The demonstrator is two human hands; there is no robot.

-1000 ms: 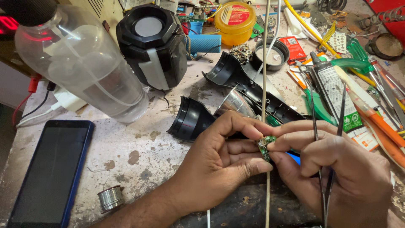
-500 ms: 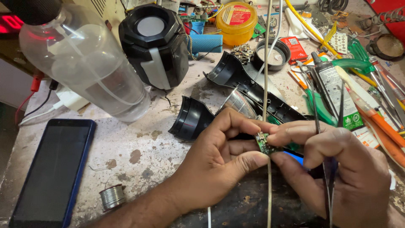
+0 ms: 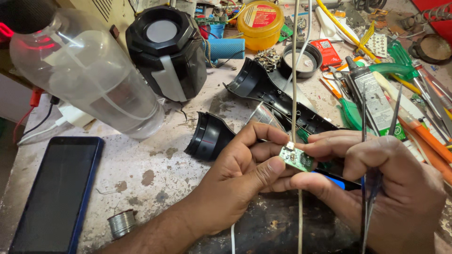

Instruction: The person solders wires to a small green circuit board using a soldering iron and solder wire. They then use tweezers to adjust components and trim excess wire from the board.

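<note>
Cluttered, stained tabletop [image 3: 155,160] with two hands pinching a small green circuit board [image 3: 295,158] at its centre.

Left hand [image 3: 240,176] has its grip closed on the board between thumb and forefinger; right hand [image 3: 376,181] has its grip closed on the board's other edge, and metal tweezers [image 3: 365,188] are tucked upright among its fingers. Just behind the hands lie a black cone-shaped housing [image 3: 209,136] and a long black casing [image 3: 278,99]. A black speaker [image 3: 167,49] and a clear plastic bottle [image 3: 89,80] stand further back, a dark phone [image 3: 56,193] lies at the left edge, a solder spool [image 3: 121,223] sits near the left forearm, and a yellow tub [image 3: 260,19] stands at the far side.
</note>
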